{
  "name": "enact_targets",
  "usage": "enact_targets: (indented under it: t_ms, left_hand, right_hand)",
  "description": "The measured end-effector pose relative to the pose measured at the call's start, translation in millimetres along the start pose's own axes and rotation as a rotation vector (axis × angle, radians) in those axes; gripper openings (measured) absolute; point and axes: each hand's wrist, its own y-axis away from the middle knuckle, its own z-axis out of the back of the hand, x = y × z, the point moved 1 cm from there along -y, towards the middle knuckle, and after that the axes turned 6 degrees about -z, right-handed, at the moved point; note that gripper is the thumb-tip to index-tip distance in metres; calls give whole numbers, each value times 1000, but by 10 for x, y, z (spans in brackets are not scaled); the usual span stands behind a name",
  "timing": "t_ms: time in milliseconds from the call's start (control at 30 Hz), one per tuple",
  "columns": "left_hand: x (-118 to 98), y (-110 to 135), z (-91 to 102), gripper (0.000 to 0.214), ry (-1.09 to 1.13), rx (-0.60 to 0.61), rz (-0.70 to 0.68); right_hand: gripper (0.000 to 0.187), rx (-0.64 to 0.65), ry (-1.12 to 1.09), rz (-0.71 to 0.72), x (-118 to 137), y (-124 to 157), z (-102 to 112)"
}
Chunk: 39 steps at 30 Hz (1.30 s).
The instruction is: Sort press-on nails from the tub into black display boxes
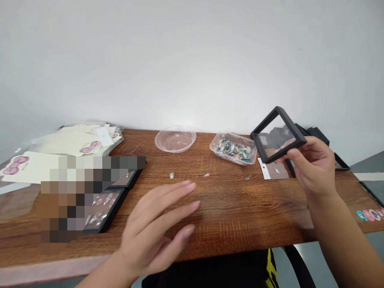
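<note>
A pale wall [192,60] is rising along the back edge of the wooden table [240,216], whose front edge is running beneath the forearms. A pile of cream cards [67,140] is filling the back left. The two hands are sitting well apart, with a broad stretch of brown wood showing between them. The left hand [157,224] is reaching over the front of the table, fingers loosely extended. The right hand [318,168] is pinching the lower right corner of a black frame [290,125], thumb in front, holding it tilted and raised above the right side of the table. Two dark display cases [103,208] are lying left of the left hand, partly hidden by blurred blocks. A rectangular tub [229,159] of small glossy pieces [237,150] is standing near the back edge, just left of the frame; a round clear dish [175,141] is resting farther left. Three loose pieces [207,175] are lying spaced out in front of the containers.
</note>
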Motion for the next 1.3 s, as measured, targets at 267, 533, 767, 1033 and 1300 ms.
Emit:
enact_targets:
  t_ms: [267,533,767,1033,1300]
  left_hand:
    - [-177,-853,-379,85,223,21,18]
    - [-92,-923,-334,111,329,71,-36]
    - [-33,-885,-462,101,596,56,86]
    - [65,-725,-517,81,987,29,339]
    - [73,-565,-683,97,1300,-28,575]
  right_hand:
    - [15,301,-691,-354,429,273,-426]
    - [20,530,-904,-599,493,346,-653]
    - [10,603,-866,-554,467,342,-726]
    - [22,246,-24,13,341,320,-660]
    - [58,311,229,185,108,398,-975]
